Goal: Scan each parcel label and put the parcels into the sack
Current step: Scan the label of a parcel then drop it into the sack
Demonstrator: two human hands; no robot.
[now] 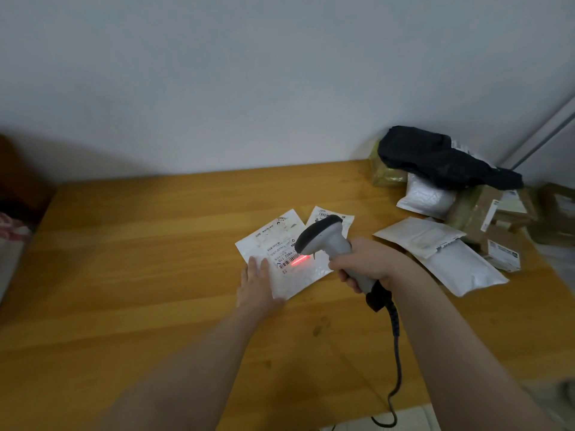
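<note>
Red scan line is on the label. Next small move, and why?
Probably hold the barcode scanner steady a beat, then lift the white parcel with the left hand. The red line lies across the label's barcode, the right hand grips the handle, and the left hand only presses flat on the parcel's edge.

Table's left (124,259) open — parcels (451,231) right.

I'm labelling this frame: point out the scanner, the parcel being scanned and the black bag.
scanner (323,234): head view, on its grey head.
parcel being scanned (267,231): head view, on its white label.
black bag (435,157): head view, on its crumpled middle.
</note>
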